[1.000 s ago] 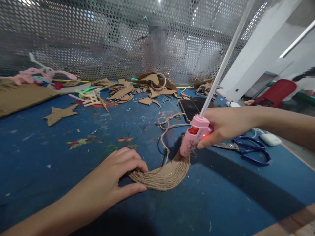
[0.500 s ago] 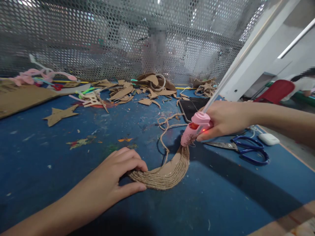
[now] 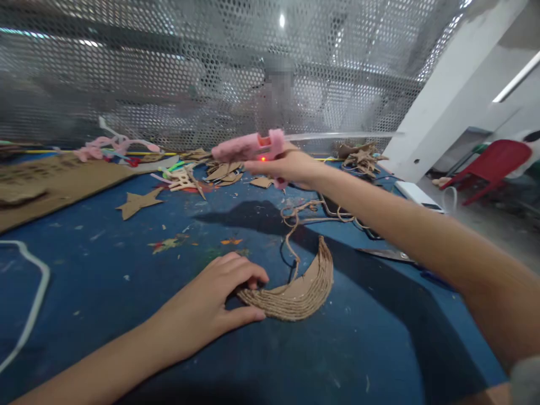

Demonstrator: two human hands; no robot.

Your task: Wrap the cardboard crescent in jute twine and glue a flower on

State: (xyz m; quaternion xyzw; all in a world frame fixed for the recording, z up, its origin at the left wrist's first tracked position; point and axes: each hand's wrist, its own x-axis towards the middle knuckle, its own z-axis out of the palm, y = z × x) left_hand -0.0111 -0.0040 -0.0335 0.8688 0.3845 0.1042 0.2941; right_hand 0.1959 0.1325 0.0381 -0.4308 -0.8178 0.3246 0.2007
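Glue gun has moved up and leftward off the twine-faced crescent since the earlier frame, leaving its right tip unobstructed. Right hand is wrapped around the gun; left hand pinches the crescent's left end on the desk. Inner cardboard shows bare.

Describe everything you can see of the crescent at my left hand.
The crescent lies on the blue table, hollow side facing away from the camera. Rows of brown, twine-like cord follow its outer curve; a bare strip, apparently cardboard, shows along the inner side. A loose strand leads from its inner side. The left hand grips the left end, hiding that tip; the right tip narrows to a point.
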